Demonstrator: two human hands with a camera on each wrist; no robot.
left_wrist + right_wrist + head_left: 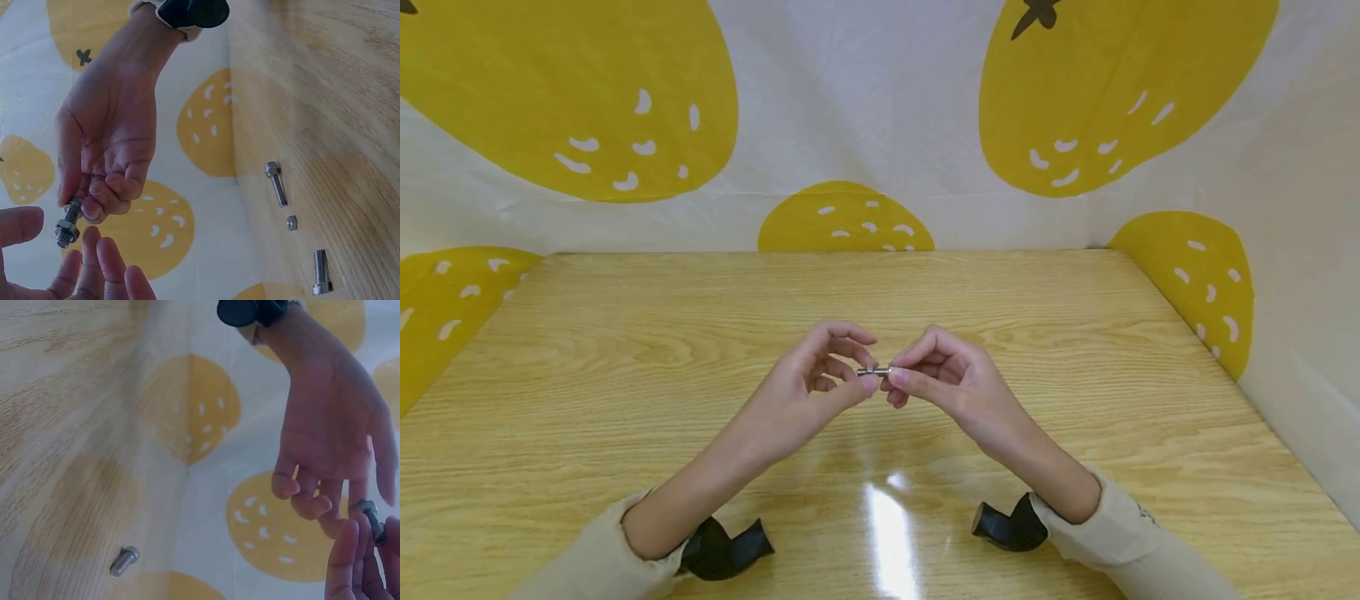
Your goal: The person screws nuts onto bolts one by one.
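Between the two hands is a metal bolt (882, 372) with a hex nut (67, 231) on its threaded shank. My right hand (966, 387) pinches the bolt at its head end between thumb and fingers. My left hand (801, 396) surrounds the nut end from the other side, its fingers bent loosely. In the left wrist view, the left thumb (22, 226) stands apart from the nut, while the fingertips are close by it. The right wrist view shows the same gap at the thumb; whether a left fingertip touches the nut I cannot tell.
On the wooden table (625, 400) lie a bolt (275, 183), a loose nut (292, 222) and another bolt (321, 274). The right wrist view shows one bolt (124, 561) on the tabletop. A fruit-patterned cloth (865, 108) hangs behind and along the sides.
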